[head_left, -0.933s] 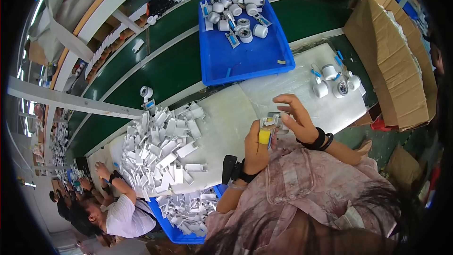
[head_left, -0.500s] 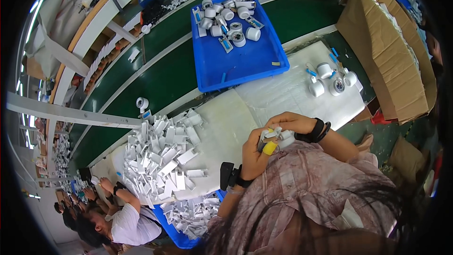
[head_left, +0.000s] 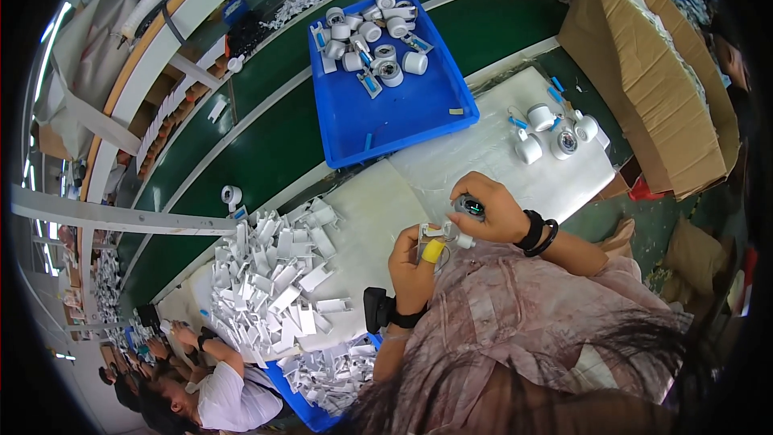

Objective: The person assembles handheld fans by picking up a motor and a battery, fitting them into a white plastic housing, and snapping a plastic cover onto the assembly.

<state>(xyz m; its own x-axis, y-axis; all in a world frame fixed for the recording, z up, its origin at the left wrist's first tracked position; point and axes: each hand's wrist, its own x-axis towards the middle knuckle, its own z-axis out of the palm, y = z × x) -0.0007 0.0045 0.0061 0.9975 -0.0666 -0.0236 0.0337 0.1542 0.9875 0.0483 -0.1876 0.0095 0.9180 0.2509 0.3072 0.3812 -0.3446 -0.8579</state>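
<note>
Near my lap, my left hand (head_left: 411,274) grips a small white plastic bracket (head_left: 433,232). A yellow cylindrical piece (head_left: 432,251) sits at its lower side, and a thin wire loops beside it. My right hand (head_left: 498,208), just above and to the right, is closed round a dark round part (head_left: 469,207) with green glints on its face. A small white cylindrical piece (head_left: 465,240) shows between the two hands; I cannot tell which part it joins. Several white round housings (head_left: 528,147) with blue-marked tabs rest on the pale work surface (head_left: 483,145) beyond my right hand.
Left of my hands lies a heap of white plastic pieces (head_left: 278,266), with more in a blue bin below. A blue tray (head_left: 394,129) of white housings stands on the green belt (head_left: 266,129). A cardboard box (head_left: 636,72) stands right; a co-worker (head_left: 233,395) sits left.
My hands have come apart. The right hand has moved up with the dark round part now showing in it; the left has shifted left and slightly down with the bracket and yellow piece.
</note>
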